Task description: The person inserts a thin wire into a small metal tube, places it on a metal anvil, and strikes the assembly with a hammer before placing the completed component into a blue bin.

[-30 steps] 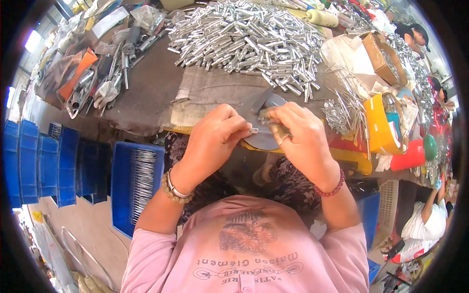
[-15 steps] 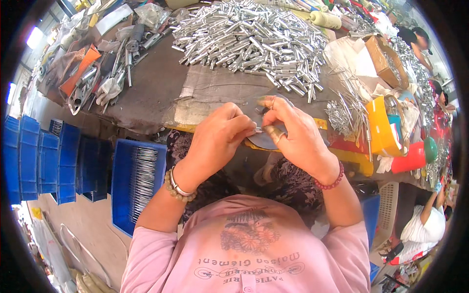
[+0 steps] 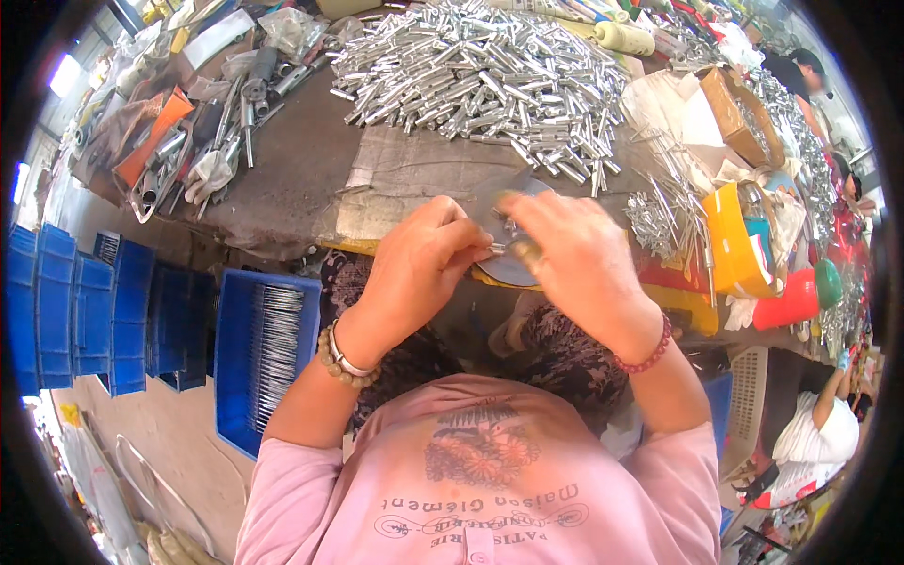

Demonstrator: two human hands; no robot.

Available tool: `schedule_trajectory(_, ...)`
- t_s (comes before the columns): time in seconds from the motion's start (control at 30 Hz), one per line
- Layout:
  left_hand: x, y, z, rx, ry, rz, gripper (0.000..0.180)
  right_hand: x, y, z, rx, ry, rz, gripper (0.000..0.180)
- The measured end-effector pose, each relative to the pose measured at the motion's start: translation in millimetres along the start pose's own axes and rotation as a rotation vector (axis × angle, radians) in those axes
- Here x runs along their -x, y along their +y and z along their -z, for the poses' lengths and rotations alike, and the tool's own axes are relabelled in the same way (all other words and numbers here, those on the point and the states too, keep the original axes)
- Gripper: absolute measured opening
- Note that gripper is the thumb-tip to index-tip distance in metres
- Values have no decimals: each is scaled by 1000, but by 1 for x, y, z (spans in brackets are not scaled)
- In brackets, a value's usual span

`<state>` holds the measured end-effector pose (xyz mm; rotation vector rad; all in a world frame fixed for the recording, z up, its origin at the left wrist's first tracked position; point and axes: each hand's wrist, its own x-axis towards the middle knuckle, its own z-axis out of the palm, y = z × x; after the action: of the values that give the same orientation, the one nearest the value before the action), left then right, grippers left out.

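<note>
My left hand [image 3: 424, 259] pinches a small silvery metal part [image 3: 496, 250] between thumb and fingers, its end pointing right. Close beside it, my right hand [image 3: 584, 259] is smeared by motion, its thumb and forefinger curved above a dark grey round plate [image 3: 508, 271] at the table's near edge. Dark coverings show on those fingertips. Whether the right hand grips anything cannot be made out. Beyond both hands lies a big heap of short shiny metal tubes [image 3: 480, 75].
Thin metal rods [image 3: 673, 207] lie to the right, near a yellow container [image 3: 736, 240] and a red cup [image 3: 786, 299]. A cardboard box [image 3: 739, 118] stands farther back. At left are a blue bin [image 3: 235, 367] of long metal pieces and stacked blue crates [image 3: 92, 315]. Another person [image 3: 817, 438] is at far right.
My right hand has shifted slightly right, its fingers moving away from the small metal part. The left hand stays nearly in place, still pinching the part.
</note>
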<state>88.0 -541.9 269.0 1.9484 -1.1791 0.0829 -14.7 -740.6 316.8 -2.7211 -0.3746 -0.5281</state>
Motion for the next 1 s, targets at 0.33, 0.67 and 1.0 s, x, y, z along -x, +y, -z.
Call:
schedule_trajectory(0.33,-1,1,1,106,-57,101,14,43,22,9,181,199,-287,35)
schedule_trajectory(0.67,0,-7,-3,196,-21,20,19,74,-19,18,128,92,-195,29)
schedule_trajectory(1.0,-3,-9,0,178,-54,46,18,55,0,19,-131,260,-302,38)
